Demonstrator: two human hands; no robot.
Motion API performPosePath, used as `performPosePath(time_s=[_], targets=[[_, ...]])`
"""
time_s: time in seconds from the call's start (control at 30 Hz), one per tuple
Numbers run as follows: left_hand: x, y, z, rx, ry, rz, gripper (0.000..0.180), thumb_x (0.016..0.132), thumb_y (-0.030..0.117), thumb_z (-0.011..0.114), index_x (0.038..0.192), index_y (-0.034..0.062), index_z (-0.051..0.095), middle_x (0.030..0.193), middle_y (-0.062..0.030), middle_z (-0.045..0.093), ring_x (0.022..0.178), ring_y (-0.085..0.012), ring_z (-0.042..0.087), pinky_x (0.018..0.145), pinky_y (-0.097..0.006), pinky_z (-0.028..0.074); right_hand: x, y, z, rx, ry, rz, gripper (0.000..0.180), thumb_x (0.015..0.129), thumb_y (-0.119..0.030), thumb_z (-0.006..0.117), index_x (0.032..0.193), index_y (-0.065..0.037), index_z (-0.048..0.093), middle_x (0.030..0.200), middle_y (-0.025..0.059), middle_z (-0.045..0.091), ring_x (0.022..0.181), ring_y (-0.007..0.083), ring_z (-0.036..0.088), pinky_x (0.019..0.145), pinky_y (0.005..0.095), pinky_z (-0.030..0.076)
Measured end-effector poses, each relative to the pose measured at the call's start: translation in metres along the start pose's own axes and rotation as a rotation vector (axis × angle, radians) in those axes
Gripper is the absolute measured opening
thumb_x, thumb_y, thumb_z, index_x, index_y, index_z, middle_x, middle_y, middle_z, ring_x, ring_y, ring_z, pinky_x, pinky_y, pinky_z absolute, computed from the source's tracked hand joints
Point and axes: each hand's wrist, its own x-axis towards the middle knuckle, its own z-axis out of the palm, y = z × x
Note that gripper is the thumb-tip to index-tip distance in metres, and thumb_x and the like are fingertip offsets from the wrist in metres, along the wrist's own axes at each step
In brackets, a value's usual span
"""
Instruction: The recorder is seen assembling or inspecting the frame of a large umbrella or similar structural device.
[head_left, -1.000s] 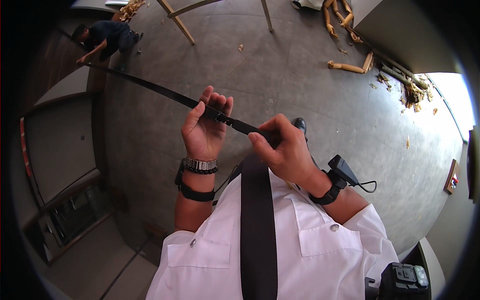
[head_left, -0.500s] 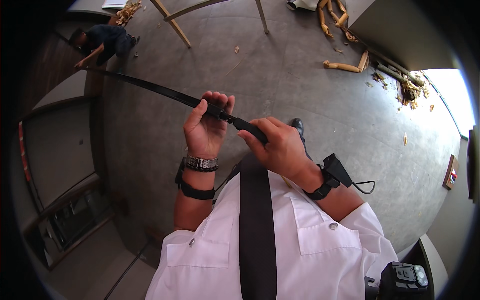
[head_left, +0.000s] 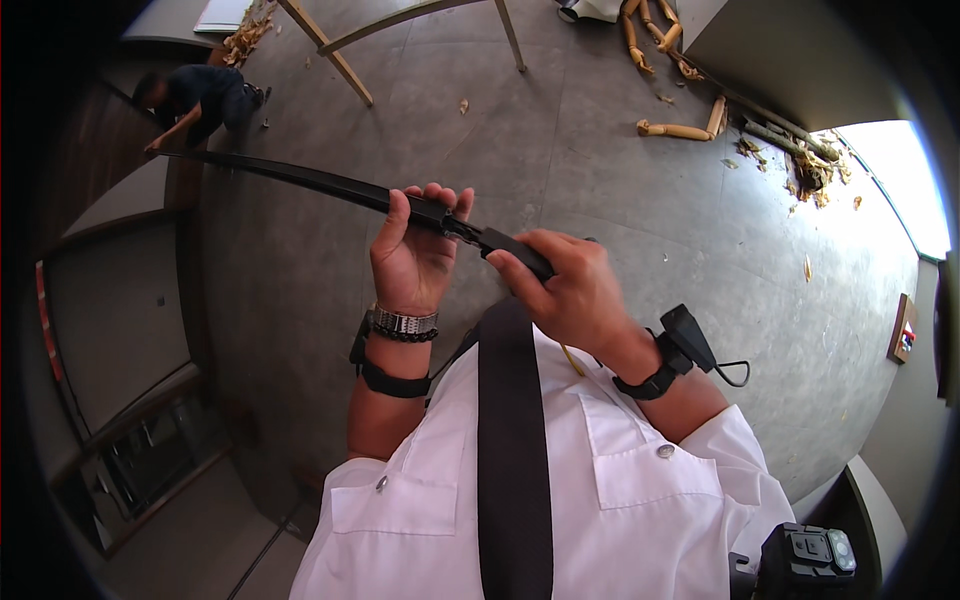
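Two hands share one long thing here. My left hand (head_left: 412,262) curls its grip around the mouth of a black scabbard (head_left: 290,180), fingers wrapped over the top and thumb underneath, closed tight on it. My right hand (head_left: 570,292) closes its grip on the dark handle (head_left: 515,252) of the sword, palm over the top, fingers folded round. The scabbard runs from my left hand away to the far left, slightly curved, its tip ending near a person (head_left: 205,98) in dark clothes who crouches on the grey floor (head_left: 600,150). The whole thing hangs in the air in front of my chest, above my white shirt (head_left: 620,500) and black tie (head_left: 512,450), touching nothing but my hands.

Between the two hands a short stretch of grey metal (head_left: 468,230) shows, so I judge the blade is only barely out of the scabbard, or almost fully home; which way it is going I cannot tell. Nearly the whole length of blade lies hidden inside.

On the far floor lie wooden mannequin limbs (head_left: 680,128) and scattered wood shavings (head_left: 800,170), and the legs of a wooden frame (head_left: 420,30) stand at the far edge.
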Motion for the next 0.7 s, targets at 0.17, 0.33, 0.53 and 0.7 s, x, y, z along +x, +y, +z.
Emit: performPosePath(time_s=[0.17,0.33,0.53,0.7], targets=[[-0.002,0.003,-0.001,0.007,0.043,0.037,0.025,0.093,0.025,0.053,0.094,0.0014,0.058,0.095,-0.0102,0.062,0.097,-0.0214,0.059,0.105,-0.043,0.037,-0.004,-0.003,-0.017,-0.008,-0.039,0.09,0.026,0.082,-0.026,0.067,0.082,0.0,0.064,0.065,0.0174,0.058,0.058,0.0333,0.058,0.052,0.0365,0.044],[-0.003,0.006,-0.005,0.012,0.049,0.054,0.025,0.092,0.026,0.054,0.094,0.0009,0.056,0.095,-0.0109,0.061,0.096,-0.0222,0.06,0.104,-0.043,0.039,-0.003,-0.004,-0.028,-0.031,-0.152,0.135,0.032,0.083,-0.028,0.066,0.094,0.002,0.064,0.074,0.0146,0.055,0.067,0.0318,0.058,0.057,0.0369,0.044],[-0.003,0.005,0.004,0.068,0.137,0.06,0.024,0.089,0.028,0.057,0.091,0.0034,0.055,0.094,-0.0106,0.061,0.093,-0.0229,0.061,0.1,-0.043,0.043,-0.007,0.007,-0.011,-0.106,-0.036,-0.113,0.041,0.078,-0.021,0.07,0.112,-0.002,0.056,0.095,0.015,0.052,0.081,0.0306,0.057,0.068,0.0349,0.047],[-0.003,0.005,0.003,0.074,0.107,0.054,0.026,0.089,0.028,0.058,0.094,0.003,0.053,0.093,-0.0105,0.061,0.093,-0.0225,0.06,0.1,-0.042,0.043,-0.005,0.009,0.0,-0.108,0.065,-0.261,0.046,0.071,-0.01,0.074,0.112,-0.004,0.054,0.098,0.0138,0.049,0.082,0.0315,0.057,0.07,0.0366,0.048]])
